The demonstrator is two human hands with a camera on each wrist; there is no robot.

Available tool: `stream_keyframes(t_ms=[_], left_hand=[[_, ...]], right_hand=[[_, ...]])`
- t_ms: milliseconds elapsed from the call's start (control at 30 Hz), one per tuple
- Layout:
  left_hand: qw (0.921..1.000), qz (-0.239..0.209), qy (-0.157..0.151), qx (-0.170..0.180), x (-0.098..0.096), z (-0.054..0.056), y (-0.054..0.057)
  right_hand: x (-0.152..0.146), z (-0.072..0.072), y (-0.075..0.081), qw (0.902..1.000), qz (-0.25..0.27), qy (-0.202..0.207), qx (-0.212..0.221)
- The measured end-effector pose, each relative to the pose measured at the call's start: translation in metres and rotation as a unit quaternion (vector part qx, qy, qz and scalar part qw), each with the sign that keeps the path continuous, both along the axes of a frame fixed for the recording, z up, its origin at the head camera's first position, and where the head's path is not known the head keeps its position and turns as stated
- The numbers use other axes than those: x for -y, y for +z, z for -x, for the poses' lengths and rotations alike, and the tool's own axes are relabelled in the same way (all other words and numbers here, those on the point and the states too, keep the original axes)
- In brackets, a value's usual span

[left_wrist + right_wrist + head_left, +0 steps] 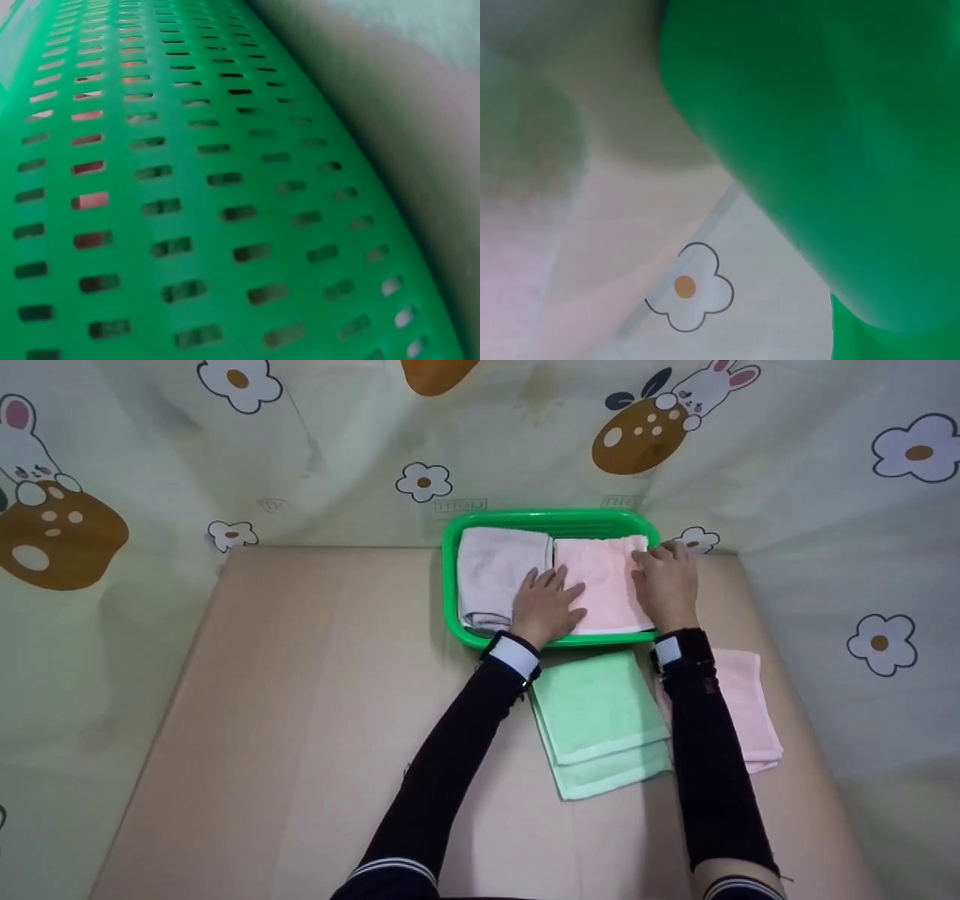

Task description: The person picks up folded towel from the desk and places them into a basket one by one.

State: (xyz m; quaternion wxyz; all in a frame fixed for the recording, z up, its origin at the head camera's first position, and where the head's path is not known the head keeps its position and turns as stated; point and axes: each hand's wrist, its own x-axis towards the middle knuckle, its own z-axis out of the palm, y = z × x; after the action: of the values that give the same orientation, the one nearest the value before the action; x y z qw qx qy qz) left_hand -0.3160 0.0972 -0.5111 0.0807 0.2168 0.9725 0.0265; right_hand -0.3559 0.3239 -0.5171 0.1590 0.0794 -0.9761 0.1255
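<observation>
A green plastic basket (555,517) at the back of the table holds a folded grey towel (495,566) on its left and a folded pink towel (600,592) on its right. My left hand (546,607), fingers spread, rests where the two towels meet, mostly over the pink one's near left corner. At the basket's right rim is my right hand (670,585), with fingertips touching the pink towel's right edge. The left wrist view is filled by the slotted basket wall (217,165); the right wrist view shows its smooth rim (817,165). Neither wrist view shows fingers.
Folded green towels (600,712) lie on the table (300,697) in front of the basket. Another folded pink towel (742,705) lies to their right, partly under my right forearm. A patterned cloth (337,457) with flowers and rabbits hangs behind and beside the table.
</observation>
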Motion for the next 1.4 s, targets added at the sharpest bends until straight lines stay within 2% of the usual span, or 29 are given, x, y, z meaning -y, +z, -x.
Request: stream_keyframes(t_ms=[133, 333, 433, 733, 900, 1067, 1200, 1300, 1400], left_hand=[[0.9998, 0.005, -0.002, 0.019, 0.001, -0.001, 0.002], [0.9995, 0.007, -0.001, 0.031, 0.002, -0.001, 0.003], [0.9995, 0.009, -0.001, 0.029, 0.002, 0.000, 0.003], [0.9994, 0.011, -0.002, 0.034, 0.001, 0.000, 0.002], [0.9998, -0.006, 0.003, 0.016, -0.001, 0.001, 0.002], [0.9987, -0.035, -0.003, -0.036, -0.004, 0.003, 0.003], [0.9911, -0.077, -0.006, -0.109, -0.001, -0.002, 0.007], [0.9757, -0.121, -0.022, -0.181, 0.006, -0.017, 0.013], [0.9521, -0.166, -0.067, -0.248, 0.018, -0.046, 0.013]], right_hand=[[-0.003, -0.002, -0.003, 0.9983, -0.057, 0.008, -0.009], [-0.004, -0.003, -0.005, 0.9957, -0.086, 0.018, 0.030], [-0.004, -0.004, -0.005, 0.9953, -0.085, 0.023, 0.038], [-0.003, -0.007, -0.005, 0.9963, -0.078, 0.028, 0.024], [-0.003, -0.006, -0.002, 0.9981, -0.037, 0.013, 0.047], [-0.009, -0.011, 0.007, 0.9942, 0.060, -0.009, 0.088], [-0.015, -0.024, 0.014, 0.9843, 0.141, 0.000, 0.106], [-0.019, -0.037, 0.015, 0.9770, 0.183, 0.010, 0.109], [-0.022, -0.048, 0.012, 0.9708, 0.211, 0.013, 0.113]])
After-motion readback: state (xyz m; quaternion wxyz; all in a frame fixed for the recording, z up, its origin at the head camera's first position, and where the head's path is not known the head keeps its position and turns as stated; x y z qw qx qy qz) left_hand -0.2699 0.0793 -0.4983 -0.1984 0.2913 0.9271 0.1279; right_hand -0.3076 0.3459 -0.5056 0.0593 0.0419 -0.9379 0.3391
